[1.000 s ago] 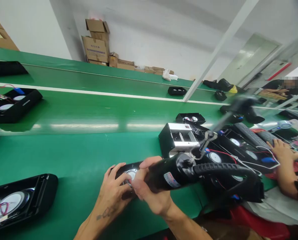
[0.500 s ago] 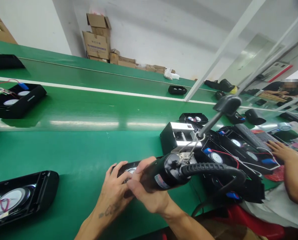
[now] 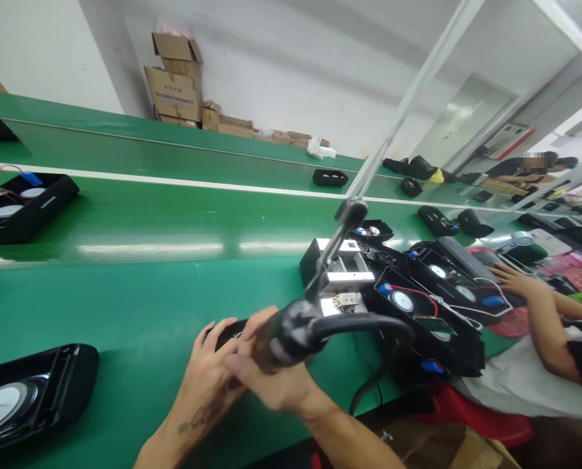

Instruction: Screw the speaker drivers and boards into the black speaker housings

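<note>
In my right hand (image 3: 277, 383) is a black electric screwdriver (image 3: 293, 332), its fingers wrapped round the body. A thick cable and a metal hanging hook come off the screwdriver's rear end. My left hand (image 3: 206, 374) is curled over a small black speaker housing (image 3: 231, 332) on the green bench, right beside the screwdriver's front end. Both hands nearly touch. The screwdriver's tip and most of the housing are hidden by my fingers. Just beyond stands a black and silver screw feeder (image 3: 337, 270). A larger speaker housing (image 3: 73, 384) with a white-backed speaker lies to my left.
Open speaker shells (image 3: 418, 309) with wires crowd the bench on the right. There a co-worker's hand (image 3: 520, 283) rests near them. Further shells (image 3: 41, 205) sit on the green conveyor (image 3: 173, 215). Cardboard boxes (image 3: 176, 94) are stacked against the wall.
The screwdriver's rear end, hook and cable have swung leftward and blur now. My view has shifted slightly to the right. Both hands keep their places around the small housing.
</note>
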